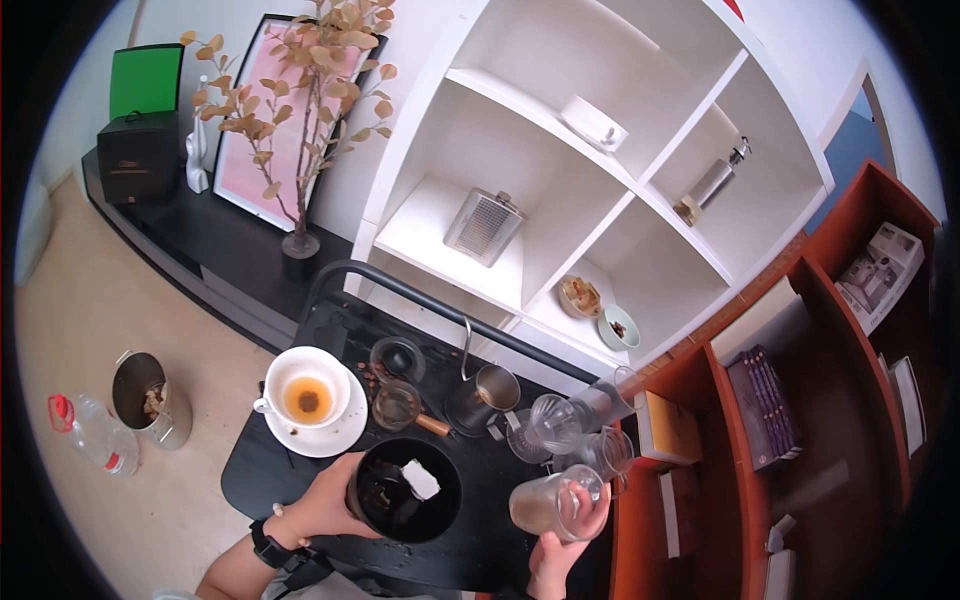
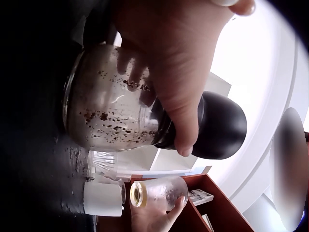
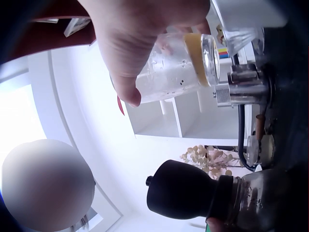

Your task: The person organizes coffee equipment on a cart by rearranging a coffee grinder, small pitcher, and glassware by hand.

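My left hand grips a coffee grinder by its neck, over the front of a black cart top. From above, its rounded black top shows a white reflection. In the left wrist view the grinder's clear glass jar has dark coffee specks on the inside, and my thumb lies across the black neck. My right hand holds a clear glass jar with a tan band near one end, tilted at the cart's right side. A few dark specks show on this glass.
On the cart are a white cup of brown liquid on a saucer, a wooden-handled glass vessel, a steel gooseneck kettle and clustered glassware. White shelves stand behind; a brown bookcase stands right.
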{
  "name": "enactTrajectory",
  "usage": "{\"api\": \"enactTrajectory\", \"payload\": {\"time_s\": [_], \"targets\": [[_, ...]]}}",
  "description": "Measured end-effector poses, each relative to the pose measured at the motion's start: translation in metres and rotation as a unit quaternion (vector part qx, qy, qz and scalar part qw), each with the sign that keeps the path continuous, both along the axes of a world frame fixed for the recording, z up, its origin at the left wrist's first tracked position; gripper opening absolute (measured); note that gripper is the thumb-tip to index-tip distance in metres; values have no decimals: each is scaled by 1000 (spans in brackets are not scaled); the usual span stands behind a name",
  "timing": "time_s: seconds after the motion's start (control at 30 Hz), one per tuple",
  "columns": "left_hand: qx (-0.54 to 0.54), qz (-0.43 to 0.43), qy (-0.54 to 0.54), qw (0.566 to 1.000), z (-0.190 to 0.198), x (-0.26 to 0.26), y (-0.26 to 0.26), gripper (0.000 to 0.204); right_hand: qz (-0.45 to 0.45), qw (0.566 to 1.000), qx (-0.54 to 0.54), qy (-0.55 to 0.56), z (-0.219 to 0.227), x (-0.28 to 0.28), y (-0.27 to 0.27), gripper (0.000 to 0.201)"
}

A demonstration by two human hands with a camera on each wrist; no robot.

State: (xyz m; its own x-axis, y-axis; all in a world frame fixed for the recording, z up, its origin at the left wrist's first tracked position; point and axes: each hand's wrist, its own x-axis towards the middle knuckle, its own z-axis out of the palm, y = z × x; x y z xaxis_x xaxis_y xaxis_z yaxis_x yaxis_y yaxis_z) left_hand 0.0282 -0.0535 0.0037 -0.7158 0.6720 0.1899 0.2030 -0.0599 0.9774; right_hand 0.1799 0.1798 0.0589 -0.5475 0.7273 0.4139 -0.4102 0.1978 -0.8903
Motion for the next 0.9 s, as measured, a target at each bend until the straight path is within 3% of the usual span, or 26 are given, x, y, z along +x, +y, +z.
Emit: {"api": "enactTrajectory", "payload": {"time_s": [0.1, 0.17, 0.2, 0.43, 0.47, 0.6, 0.7, 0.9], "targets": [[-5, -4, 18, 1000, -1, 0, 4, 93, -49, 999, 2, 3, 1, 25, -4, 111], [-5, -10, 20, 1000, -1, 1, 6, 95, -90, 995, 26, 38, 5, 39, -14, 88], [20, -10, -17, 1000, 1, 2, 7, 96, -91, 996, 21, 11, 1, 51, -13, 101], [11, -22, -63, 998, -12, 4, 0, 97, -165, 984, 34, 59, -18, 83, 2, 98], [16, -15, -70, 997, -11, 6, 0, 98, -203, 975, -7, 89, -16, 79, 2, 110], [8, -11, -116, 993, -15, 7, -1, 104, -195, 976, -13, 98, -19, 81, 9, 109], [-10, -31, -135, 990, 6, 6, 4, 103, -173, 984, 29, 28, -26, 87, 14, 99], [-17, -28, 36, 999, 3, -13, 25, 98, -126, 989, 80, 23, -7, 66, 18, 103]]}}
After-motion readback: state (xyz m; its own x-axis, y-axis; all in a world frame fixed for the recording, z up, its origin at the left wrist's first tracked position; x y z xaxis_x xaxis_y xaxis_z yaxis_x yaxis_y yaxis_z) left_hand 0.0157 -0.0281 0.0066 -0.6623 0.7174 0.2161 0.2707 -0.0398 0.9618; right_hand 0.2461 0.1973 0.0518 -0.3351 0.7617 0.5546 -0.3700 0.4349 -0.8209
